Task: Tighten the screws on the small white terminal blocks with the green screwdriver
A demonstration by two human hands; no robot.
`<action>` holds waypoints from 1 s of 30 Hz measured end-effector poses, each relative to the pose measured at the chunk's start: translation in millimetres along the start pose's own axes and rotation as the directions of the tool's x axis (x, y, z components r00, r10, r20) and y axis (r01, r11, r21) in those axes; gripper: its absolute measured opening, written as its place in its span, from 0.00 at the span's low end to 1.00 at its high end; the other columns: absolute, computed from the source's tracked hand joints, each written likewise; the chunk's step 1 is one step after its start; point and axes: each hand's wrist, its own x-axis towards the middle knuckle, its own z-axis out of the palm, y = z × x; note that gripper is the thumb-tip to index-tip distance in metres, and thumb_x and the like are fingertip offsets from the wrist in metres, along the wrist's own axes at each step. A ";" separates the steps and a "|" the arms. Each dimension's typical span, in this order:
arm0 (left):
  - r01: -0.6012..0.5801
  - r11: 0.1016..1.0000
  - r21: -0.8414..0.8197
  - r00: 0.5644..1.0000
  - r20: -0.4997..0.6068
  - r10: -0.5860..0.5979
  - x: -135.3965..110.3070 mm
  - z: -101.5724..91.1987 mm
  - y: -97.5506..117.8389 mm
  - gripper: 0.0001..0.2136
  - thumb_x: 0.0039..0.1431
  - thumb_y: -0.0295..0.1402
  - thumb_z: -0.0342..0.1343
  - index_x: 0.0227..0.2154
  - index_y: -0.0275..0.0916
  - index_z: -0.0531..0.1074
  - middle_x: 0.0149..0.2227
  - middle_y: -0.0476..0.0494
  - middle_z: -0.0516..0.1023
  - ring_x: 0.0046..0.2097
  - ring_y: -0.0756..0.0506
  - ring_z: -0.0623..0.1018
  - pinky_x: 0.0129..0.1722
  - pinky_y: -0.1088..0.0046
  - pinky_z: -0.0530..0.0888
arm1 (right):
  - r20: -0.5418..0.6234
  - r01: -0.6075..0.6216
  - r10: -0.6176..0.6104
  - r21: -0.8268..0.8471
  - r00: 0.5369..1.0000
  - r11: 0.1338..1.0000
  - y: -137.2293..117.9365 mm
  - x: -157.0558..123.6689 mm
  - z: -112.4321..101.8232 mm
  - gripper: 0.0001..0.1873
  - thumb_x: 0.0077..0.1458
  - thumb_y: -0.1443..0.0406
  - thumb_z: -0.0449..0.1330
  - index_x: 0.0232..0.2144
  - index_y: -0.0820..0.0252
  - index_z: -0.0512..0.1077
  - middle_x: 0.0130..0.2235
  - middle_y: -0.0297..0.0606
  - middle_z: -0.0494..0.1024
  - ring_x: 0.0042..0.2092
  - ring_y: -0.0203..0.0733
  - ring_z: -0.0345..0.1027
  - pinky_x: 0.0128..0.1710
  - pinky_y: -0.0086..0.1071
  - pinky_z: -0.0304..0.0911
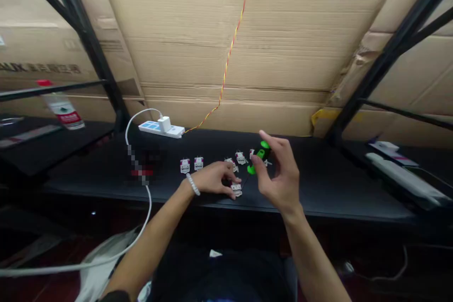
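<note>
My right hand (pixel 278 172) is raised over the black table (pixel 336 184) and pinches a black tool with green ends (pixel 260 155) between thumb and fingers. My left hand (pixel 215 179) rests low on the table, its fingers curled down around a small white part (pixel 236 189). Several more small white parts (pixel 191 164) lie in a loose row behind the hands, two to the left and others near the tool. A bead bracelet sits on my left wrist.
A white power strip (pixel 161 128) with a plugged charger lies at the back left, its white cable (pixel 143 226) hanging off the front edge. Cardboard (pixel 226 42) walls the back. Black frame bars stand left and right. A bottle (pixel 62 106) is far left.
</note>
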 end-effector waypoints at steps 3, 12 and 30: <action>-0.003 1.000 -0.018 1.000 -0.004 0.003 -0.1 0.3 -0.3 0.22 0.54 0.50 0.74 0.46 0.39 0.86 0.39 0.43 0.79 0.40 0.44 0.78 0.42 0.71 0.72 | 0.082 -0.035 0.026 0.112 0.996 0.993 1.0 -0.4 -1.7 0.30 0.71 0.65 0.52 0.73 0.48 0.60 0.57 0.46 0.76 0.54 0.50 0.75 0.53 0.49 0.75; 0.003 1.000 -0.012 1.000 0.006 -0.003 -0.1 1.5 -2.1 0.24 0.56 0.53 0.71 0.47 0.40 0.86 0.41 0.42 0.79 0.42 0.43 0.78 0.44 0.70 0.73 | 0.019 -0.053 0.053 0.008 0.998 0.999 1.7 1.9 -4.9 0.28 0.68 0.64 0.59 0.68 0.49 0.68 0.51 0.43 0.78 0.47 0.46 0.75 0.47 0.43 0.75; -0.002 1.000 -0.009 1.000 -0.005 0.002 -0.3 1.9 -1.9 0.22 0.55 0.50 0.74 0.46 0.41 0.86 0.40 0.43 0.80 0.41 0.44 0.78 0.43 0.71 0.72 | 0.018 -0.047 0.047 -0.020 0.999 0.999 1.4 3.1 -7.0 0.28 0.65 0.61 0.62 0.66 0.52 0.70 0.54 0.47 0.76 0.49 0.49 0.74 0.45 0.44 0.77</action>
